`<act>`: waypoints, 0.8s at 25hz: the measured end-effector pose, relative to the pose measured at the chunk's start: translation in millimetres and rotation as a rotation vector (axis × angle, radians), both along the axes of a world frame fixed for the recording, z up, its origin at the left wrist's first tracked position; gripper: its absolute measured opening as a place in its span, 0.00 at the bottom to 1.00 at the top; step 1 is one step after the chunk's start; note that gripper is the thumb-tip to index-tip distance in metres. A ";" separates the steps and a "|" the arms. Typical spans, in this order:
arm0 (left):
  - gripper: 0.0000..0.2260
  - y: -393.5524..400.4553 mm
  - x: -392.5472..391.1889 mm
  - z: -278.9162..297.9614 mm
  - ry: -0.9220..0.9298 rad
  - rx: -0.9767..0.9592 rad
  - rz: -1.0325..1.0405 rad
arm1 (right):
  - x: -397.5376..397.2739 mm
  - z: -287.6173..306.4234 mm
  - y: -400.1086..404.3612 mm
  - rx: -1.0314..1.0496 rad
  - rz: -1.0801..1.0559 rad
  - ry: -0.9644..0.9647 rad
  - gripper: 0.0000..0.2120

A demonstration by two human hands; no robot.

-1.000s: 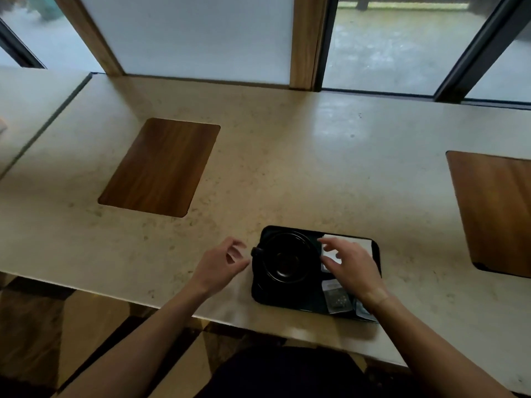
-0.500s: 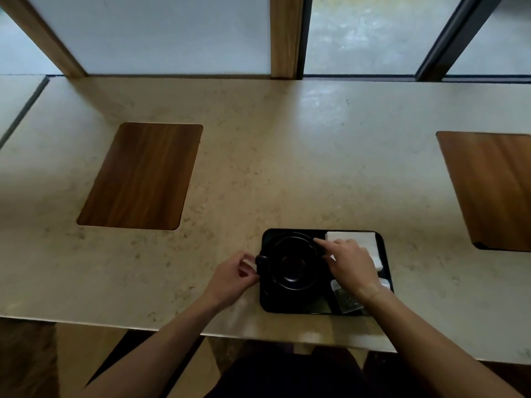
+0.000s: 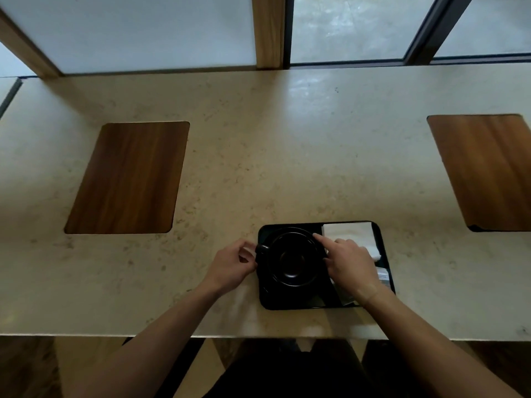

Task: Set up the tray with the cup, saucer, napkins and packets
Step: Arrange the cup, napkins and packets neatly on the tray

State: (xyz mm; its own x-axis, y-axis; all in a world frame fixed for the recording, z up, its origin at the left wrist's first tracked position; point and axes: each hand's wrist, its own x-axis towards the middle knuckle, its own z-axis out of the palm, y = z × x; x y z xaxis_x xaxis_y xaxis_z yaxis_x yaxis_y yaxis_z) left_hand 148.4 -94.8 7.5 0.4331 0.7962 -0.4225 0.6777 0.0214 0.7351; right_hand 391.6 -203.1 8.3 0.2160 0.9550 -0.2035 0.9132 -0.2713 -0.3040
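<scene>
A black tray (image 3: 287, 304) lies near the front edge of the beige counter. A black cup (image 3: 291, 261) stands on a black saucer (image 3: 270, 285) in the tray's left half, handle pointing left. White napkins (image 3: 349, 232) lie at the tray's back right, and packets (image 3: 383, 277) sit at the front right, partly hidden by my wrist. My left hand (image 3: 232, 264) pinches the cup's handle. My right hand (image 3: 349, 261) rests its fingers against the cup's right rim, index finger stretched along it.
Two dark wooden inlays are set in the counter, one at the left (image 3: 126, 179) and one at the right (image 3: 488, 170). Windows with a wooden post (image 3: 268, 30) run along the far edge. The counter's front edge (image 3: 201, 336) is just below the tray.
My left hand moved right from the bare counter onto the cup's handle. My right hand shifted from the napkins to the cup's right rim. The camera tilted down.
</scene>
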 end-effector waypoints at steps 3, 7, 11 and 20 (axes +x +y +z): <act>0.10 8.6 6.2 -0.5 0.002 0.013 -0.039 | -4.9 3.1 -11.0 0.027 -0.042 0.015 0.24; 0.11 22.8 16.8 -0.7 0.018 0.018 -0.051 | -12.3 4.2 -22.6 0.019 -0.078 0.027 0.20; 0.11 33.2 23.8 -1.2 0.041 0.052 -0.108 | -12.7 3.0 -25.4 -0.015 -0.081 0.005 0.17; 0.12 11.0 7.1 7.5 0.048 0.131 -0.007 | 7.4 11.5 9.1 0.097 -0.030 0.030 0.19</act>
